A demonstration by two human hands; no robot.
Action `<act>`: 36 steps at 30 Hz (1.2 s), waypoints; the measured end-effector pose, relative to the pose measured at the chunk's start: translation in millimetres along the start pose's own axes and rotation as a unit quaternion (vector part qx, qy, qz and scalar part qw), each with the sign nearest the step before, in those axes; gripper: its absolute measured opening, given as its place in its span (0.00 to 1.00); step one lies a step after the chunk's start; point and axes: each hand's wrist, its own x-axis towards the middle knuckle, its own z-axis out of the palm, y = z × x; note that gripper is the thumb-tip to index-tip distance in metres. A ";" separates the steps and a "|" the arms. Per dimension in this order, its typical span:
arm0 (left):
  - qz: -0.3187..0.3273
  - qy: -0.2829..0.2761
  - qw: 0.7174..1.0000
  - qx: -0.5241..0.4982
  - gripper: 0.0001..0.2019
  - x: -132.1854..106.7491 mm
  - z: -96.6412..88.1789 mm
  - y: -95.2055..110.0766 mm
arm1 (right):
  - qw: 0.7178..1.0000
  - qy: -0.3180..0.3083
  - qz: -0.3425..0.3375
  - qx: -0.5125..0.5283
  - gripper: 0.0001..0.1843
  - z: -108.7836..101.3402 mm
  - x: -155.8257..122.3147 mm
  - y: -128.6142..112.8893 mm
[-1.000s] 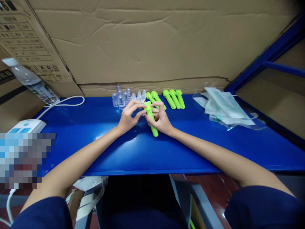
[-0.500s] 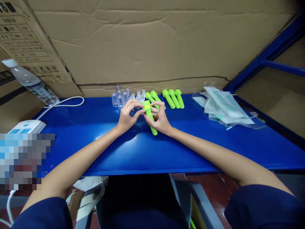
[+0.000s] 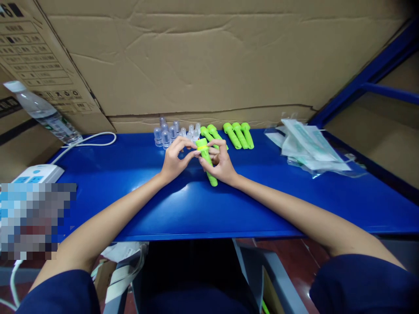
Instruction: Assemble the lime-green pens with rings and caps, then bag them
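Observation:
Above the blue table I hold a bright green flashlight (image 3: 209,170), tilted with its wider head away from me. A yellow ring shows around that head. My right hand (image 3: 223,165) is closed round the body, thumb and fingers on either side. At the head's left edge, my left hand (image 3: 176,159) pinches with its thumb and fingertips. Just beyond the hands lie more green flashlights: one pair (image 3: 214,132) partly behind my right hand and a group of three (image 3: 238,136) to its right. Several clear plastic caps (image 3: 166,138) stand behind my left hand.
Plastic-wrapped packets (image 3: 310,146) lie on the blue table (image 3: 157,213) at the right. A water bottle (image 3: 44,113) leans at the far left, near a white power strip (image 3: 42,174) and its cable. A cardboard sheet (image 3: 209,61) walls the back.
Both hands stay almost in the same place on the green flashlight. The whole view has shifted very slightly; nothing has been let go or picked up.

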 end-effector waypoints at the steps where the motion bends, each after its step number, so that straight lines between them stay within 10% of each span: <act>1: 0.001 0.000 1.000 0.004 0.15 0.0 0.1 -0.1 | 1.000 0.002 -0.001 -0.001 0.24 0.1 -0.2 0.0; 36: 0.070 0.014 0.997 -0.036 0.06 0.9 2.4 6.3 | 0.999 -0.002 -0.042 0.005 0.21 0.2 0.0 1.5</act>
